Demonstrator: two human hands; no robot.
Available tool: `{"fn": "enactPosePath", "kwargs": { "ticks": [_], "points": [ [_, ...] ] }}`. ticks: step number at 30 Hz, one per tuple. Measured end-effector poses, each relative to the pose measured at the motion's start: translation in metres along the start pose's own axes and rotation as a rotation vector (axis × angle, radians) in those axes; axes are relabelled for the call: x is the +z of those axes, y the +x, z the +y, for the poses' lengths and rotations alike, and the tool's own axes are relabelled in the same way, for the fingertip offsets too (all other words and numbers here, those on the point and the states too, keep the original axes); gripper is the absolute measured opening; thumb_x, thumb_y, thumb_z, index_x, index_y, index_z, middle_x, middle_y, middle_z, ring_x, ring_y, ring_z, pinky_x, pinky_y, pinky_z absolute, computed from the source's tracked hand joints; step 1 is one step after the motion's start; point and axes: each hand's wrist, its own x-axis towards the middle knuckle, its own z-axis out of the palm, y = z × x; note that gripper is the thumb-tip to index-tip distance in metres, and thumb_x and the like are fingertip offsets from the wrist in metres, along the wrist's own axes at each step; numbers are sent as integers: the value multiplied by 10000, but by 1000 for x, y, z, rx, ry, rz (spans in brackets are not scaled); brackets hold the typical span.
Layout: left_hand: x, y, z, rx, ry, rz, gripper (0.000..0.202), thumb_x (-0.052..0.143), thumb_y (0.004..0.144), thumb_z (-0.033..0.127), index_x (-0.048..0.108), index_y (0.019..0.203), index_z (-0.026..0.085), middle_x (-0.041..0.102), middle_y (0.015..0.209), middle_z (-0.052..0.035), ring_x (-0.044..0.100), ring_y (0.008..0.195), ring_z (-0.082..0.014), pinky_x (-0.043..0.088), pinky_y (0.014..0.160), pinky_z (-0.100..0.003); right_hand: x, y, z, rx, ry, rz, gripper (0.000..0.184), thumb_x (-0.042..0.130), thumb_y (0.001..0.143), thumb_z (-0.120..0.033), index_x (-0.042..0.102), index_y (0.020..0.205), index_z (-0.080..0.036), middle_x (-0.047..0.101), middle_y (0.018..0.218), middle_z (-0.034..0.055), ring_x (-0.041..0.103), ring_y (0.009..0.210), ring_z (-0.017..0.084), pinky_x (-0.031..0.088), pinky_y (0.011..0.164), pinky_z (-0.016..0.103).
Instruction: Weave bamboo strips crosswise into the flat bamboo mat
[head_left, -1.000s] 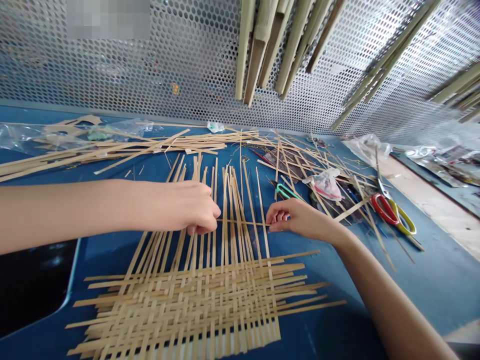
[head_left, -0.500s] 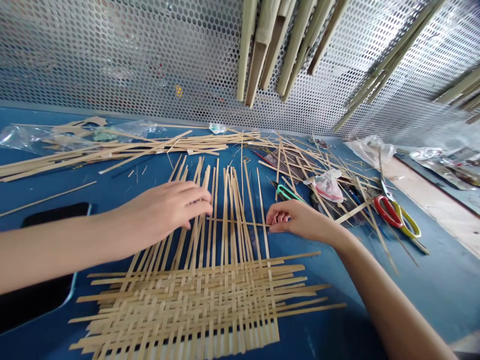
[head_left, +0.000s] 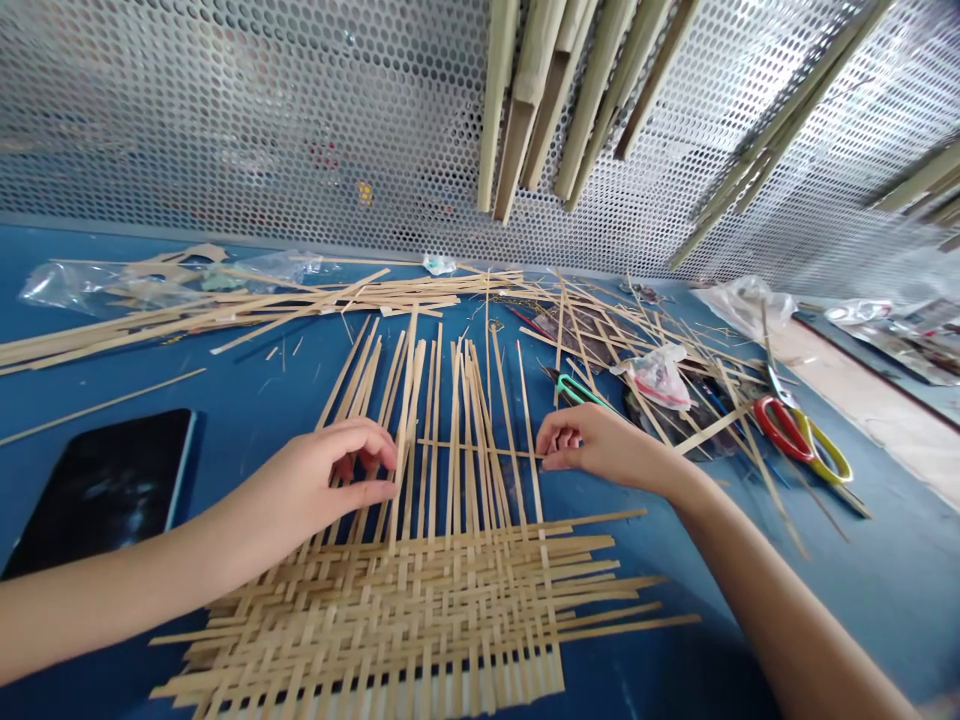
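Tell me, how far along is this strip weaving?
The woven mat nearest the person looks done. In hand: the right hand has its fingers at the end of a thin crosswise strip, with the left hand beside the strips. Left: the long upright strips beyond it stand unwoven.
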Motion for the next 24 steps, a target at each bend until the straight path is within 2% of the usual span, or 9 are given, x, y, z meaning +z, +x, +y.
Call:
{"fn": "enactPosePath", "kwargs": {
  "ticks": [4, 7, 10, 16, 21, 24],
  "points": [
    [-7, 4, 2, 15, -32, -41, 76, 623, 892, 262, 654, 861, 200, 714, 990, -13, 658, 744, -118, 542, 653, -224, 2, 0, 0, 0, -5, 17, 48, 720, 683, -180, 678, 703, -192, 628, 652, -20, 578, 648, 156, 438, 612, 265],
    [-11, 8, 1, 80, 1, -62, 122, 589, 927, 261, 706, 918, 228, 739, 1060, -24, 702, 935, -168, 558, 813, -300, 3, 0, -1, -3, -7, 27, 40, 701, 685, -162, 683, 703, -193, 635, 652, -15, 587, 656, 160, 441, 614, 265],
    [-12, 9, -5, 178, 96, -59, 161, 573, 953, 264, 732, 970, 245, 758, 1051, -17, 698, 983, -189, 515, 901, -370, 4, 0, -2, -4, -7, 38, 44, 693, 683, -155, 687, 704, -193, 646, 652, -11, 598, 660, 164, 447, 621, 268],
    [-14, 7, -8, 318, 328, -43, 240, 575, 950, 173, 700, 1103, 309, 747, 1085, 60, 624, 996, -163, 407, 888, -336, 6, 0, -3, 2, -3, 65, 40, 674, 696, -148, 680, 694, -187, 667, 636, -6, 600, 628, 156, 435, 612, 263],
    [-16, 7, -6, 595, 469, 7, 250, 521, 961, 172, 683, 1137, 245, 749, 1115, 10, 614, 1000, -199, 401, 832, -330, 10, -1, -6, 6, -42, 117, 58, 680, 705, -151, 669, 667, -192, 632, 613, -14, 569, 617, 154, 387, 591, 264],
    [-17, 6, -5, 684, 557, 53, 255, 476, 981, 186, 687, 1120, 221, 752, 1111, -9, 621, 995, -218, 402, 833, -348, 11, -4, -9, 19, -141, 188, 74, 711, 717, -178, 670, 657, -190, 611, 631, -12, 544, 632, 154, 358, 598, 272]
  ]
}}
